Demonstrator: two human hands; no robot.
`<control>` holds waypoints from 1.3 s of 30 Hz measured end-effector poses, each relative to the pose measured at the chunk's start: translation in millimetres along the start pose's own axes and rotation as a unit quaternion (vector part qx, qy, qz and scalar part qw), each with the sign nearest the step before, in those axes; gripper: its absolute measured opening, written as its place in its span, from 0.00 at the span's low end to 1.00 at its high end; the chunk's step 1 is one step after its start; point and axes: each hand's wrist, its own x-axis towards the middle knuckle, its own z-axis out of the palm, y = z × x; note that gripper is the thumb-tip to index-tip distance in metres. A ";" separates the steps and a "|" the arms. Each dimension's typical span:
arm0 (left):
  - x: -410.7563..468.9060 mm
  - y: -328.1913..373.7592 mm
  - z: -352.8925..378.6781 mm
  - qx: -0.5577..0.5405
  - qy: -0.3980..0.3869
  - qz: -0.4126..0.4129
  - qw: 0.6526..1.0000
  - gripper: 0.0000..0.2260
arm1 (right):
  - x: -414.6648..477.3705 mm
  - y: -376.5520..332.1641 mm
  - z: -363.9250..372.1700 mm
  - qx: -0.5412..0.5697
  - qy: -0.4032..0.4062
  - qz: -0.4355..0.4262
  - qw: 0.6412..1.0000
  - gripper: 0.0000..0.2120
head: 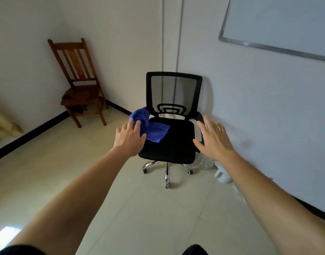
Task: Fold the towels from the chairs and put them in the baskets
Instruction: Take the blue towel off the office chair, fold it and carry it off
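Observation:
A blue towel [152, 128] lies crumpled over the left armrest and left part of the seat of a black mesh office chair [173, 144]. My left hand [129, 138] is stretched out with fingers apart, its fingertips at the towel's near left edge, holding nothing. To the right, my right hand [212, 139] is spread open in front of the chair's right armrest, empty too. A brown towel [75, 97] is heaped on the seat of a wooden chair [79, 74] in the far left corner. No basket is in view.
A whiteboard [279, 24] hangs on the right wall. A clear plastic bottle [206, 162] and a white object [222, 174] lie on the tiled floor beside the office chair's wheeled base. Beige cloth [2, 124] sits at the left edge.

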 end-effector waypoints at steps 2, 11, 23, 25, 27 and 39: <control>36.8 2.5 22.1 0.014 -0.018 0.000 1.000 0.26 | 35.5 14.2 24.7 0.004 -0.016 0.001 1.000 0.35; 199.6 28.4 121.0 -0.012 -0.109 -0.038 0.993 0.29 | 225.9 74.4 157.2 0.063 -0.130 -0.013 0.989 0.35; 362.7 35.5 260.3 -0.118 -0.222 -0.114 0.961 0.29 | 399.6 88.2 315.1 0.111 -0.252 -0.037 0.961 0.33; 376.9 26.8 302.0 -0.128 -0.234 -0.123 0.956 0.29 | 398.5 76.0 358.9 0.126 -0.282 -0.029 0.951 0.33; 385.1 21.6 347.4 -0.134 -0.248 -0.124 0.951 0.28 | 393.6 64.2 402.6 0.142 -0.300 -0.022 0.943 0.33; 368.1 8.4 504.2 -0.074 -0.214 -0.072 0.971 0.20 | 428.4 8.8 567.0 0.120 -0.245 -0.127 0.954 0.41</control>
